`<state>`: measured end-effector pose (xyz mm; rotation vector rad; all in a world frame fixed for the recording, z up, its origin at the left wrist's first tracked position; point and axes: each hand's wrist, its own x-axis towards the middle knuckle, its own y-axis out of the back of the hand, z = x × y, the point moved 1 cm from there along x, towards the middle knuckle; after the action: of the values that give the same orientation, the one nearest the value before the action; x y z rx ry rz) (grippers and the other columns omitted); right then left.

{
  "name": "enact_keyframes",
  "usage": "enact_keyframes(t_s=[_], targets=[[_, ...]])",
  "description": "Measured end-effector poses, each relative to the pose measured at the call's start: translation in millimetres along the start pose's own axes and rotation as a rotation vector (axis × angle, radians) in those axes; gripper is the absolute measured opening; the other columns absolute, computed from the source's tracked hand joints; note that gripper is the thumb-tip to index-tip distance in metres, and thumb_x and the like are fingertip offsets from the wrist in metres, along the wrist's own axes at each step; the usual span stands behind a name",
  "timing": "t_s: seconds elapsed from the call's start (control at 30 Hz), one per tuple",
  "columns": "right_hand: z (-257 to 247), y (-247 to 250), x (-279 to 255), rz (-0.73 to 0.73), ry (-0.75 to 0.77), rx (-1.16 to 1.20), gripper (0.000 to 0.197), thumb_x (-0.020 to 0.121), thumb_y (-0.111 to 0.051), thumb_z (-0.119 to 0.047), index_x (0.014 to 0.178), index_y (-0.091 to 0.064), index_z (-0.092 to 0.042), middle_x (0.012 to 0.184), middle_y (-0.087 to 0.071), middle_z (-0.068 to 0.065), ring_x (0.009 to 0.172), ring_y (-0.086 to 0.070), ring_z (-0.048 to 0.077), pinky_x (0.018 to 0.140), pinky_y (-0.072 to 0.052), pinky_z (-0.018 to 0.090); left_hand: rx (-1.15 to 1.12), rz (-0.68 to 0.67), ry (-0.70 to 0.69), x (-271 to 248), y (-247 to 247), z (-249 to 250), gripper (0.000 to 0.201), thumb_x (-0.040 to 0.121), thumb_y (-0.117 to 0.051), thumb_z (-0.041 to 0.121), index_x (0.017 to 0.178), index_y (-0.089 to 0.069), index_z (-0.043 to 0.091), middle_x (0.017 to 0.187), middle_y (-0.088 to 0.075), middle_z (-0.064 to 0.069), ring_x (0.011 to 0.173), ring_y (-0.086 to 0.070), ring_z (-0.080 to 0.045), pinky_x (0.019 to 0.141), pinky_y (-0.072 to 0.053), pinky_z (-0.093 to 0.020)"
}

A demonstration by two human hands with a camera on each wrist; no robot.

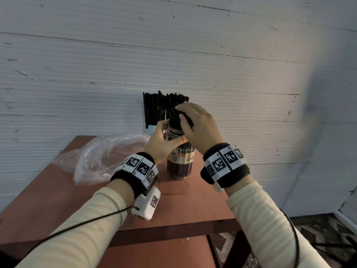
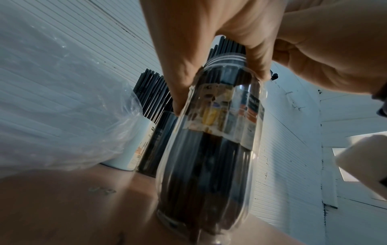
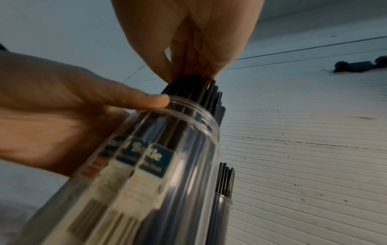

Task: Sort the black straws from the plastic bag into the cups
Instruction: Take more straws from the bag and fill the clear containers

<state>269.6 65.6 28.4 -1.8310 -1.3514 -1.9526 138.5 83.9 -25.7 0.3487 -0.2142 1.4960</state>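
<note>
A clear plastic cup [image 1: 180, 163] [image 2: 211, 140] [image 3: 146, 174] with a printed label stands on the brown table [image 1: 58, 190], packed with black straws [image 1: 174, 118] [image 3: 194, 92]. My left hand [image 1: 164, 141] [image 2: 209, 49] grips the cup near its rim, thumb across the front. My right hand [image 1: 195, 122] [image 3: 188, 41] curls over the bundle of straws sticking out of the cup and holds their upper ends. Behind it a second cup [image 1: 149, 129] [image 2: 144, 140] [image 3: 222, 207] also holds black straws [image 1: 154, 107].
The crumpled clear plastic bag [image 1: 102, 157] [image 2: 52, 107] lies on the table left of the cups. A white ribbed wall [image 1: 193, 55] stands right behind them. The table's right edge [image 1: 216, 200] drops to a patterned floor [image 1: 318, 238].
</note>
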Motion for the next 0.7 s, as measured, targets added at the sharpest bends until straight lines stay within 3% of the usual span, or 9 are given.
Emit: enact_keyframes(t_s=[0.1,0.17,0.27,0.37,0.47,0.53,0.63,0.7], targets=[[-5,1,-5,-0.039,0.010,-0.040,0.033,0.093,-0.053,-0.015,0.123,-0.062,-0.006,0.126,-0.062,0.007,0.127,-0.051,0.020,0.103,-0.034,0.020,-0.007,-0.025,0.008,1,2,1,0.091,0.057,-0.080,0.044,0.135,-0.041,0.018,0.128,-0.056,0.005,0.118,-0.057,-0.013,0.101,-0.048,-0.039],[-6,5,-5,-0.077,0.029,-0.055,0.040,0.093,-0.053,-0.021,0.131,-0.057,-0.009,0.136,-0.057,0.005,0.134,-0.045,0.018,0.113,-0.031,0.030,0.002,-0.037,0.023,2,5,2,0.100,0.054,-0.080,0.047,0.139,-0.040,0.015,0.131,-0.056,-0.001,0.119,-0.057,-0.015,0.102,-0.048,-0.040],[2,16,-5,-0.130,-0.040,-0.031,0.062,0.093,-0.056,-0.036,0.148,-0.035,-0.017,0.156,-0.031,-0.002,0.146,-0.022,0.013,0.121,-0.014,0.036,-0.001,-0.104,0.056,4,11,6,0.108,0.047,-0.088,0.055,0.139,-0.044,0.018,0.128,-0.061,0.001,0.118,-0.059,-0.013,0.102,-0.048,-0.041],[19,28,-6,-0.216,-0.268,0.167,0.087,0.087,-0.065,-0.048,0.154,-0.016,-0.021,0.161,-0.014,-0.007,0.148,-0.010,0.010,0.119,-0.013,0.029,0.034,-0.203,0.069,7,17,12,0.082,0.062,-0.087,0.041,0.134,-0.052,0.024,0.125,-0.065,0.006,0.118,-0.059,-0.011,0.103,-0.047,-0.042],[33,30,-9,-0.431,-0.510,0.419,0.095,0.081,-0.070,-0.049,0.153,-0.011,-0.027,0.154,-0.026,-0.012,0.140,-0.024,0.005,0.110,-0.024,0.026,0.009,-0.306,0.081,13,20,14,0.063,0.075,-0.081,0.024,0.133,-0.054,0.022,0.127,-0.065,0.002,0.119,-0.060,-0.016,0.105,-0.046,-0.044],[42,24,-12,-0.541,-0.551,0.519,0.088,0.081,-0.073,-0.040,0.150,-0.019,-0.029,0.139,-0.041,-0.017,0.129,-0.037,0.003,0.103,-0.036,0.025,-0.026,-0.342,0.088,17,21,14,0.063,0.076,-0.081,0.019,0.132,-0.054,0.020,0.128,-0.063,0.000,0.120,-0.060,-0.018,0.105,-0.045,-0.045],[50,15,-15,-0.574,-0.553,0.550,0.077,0.079,-0.076,-0.036,0.143,-0.035,-0.030,0.133,-0.050,-0.018,0.124,-0.046,0.002,0.086,-0.047,0.014,-0.047,-0.395,0.093,22,23,13,0.063,0.076,-0.079,0.016,0.134,-0.053,0.017,0.130,-0.062,-0.001,0.120,-0.059,-0.019,0.106,-0.044,-0.045],[56,14,-13,-0.549,-0.544,0.557,0.069,0.077,-0.078,-0.038,0.137,-0.043,-0.034,0.127,-0.056,-0.019,0.120,-0.052,0.001,0.083,-0.054,0.021,-0.011,-0.428,0.081,27,26,14,0.063,0.074,-0.076,0.021,0.132,-0.055,0.018,0.130,-0.062,-0.001,0.122,-0.058,-0.018,0.107,-0.042,-0.043]])
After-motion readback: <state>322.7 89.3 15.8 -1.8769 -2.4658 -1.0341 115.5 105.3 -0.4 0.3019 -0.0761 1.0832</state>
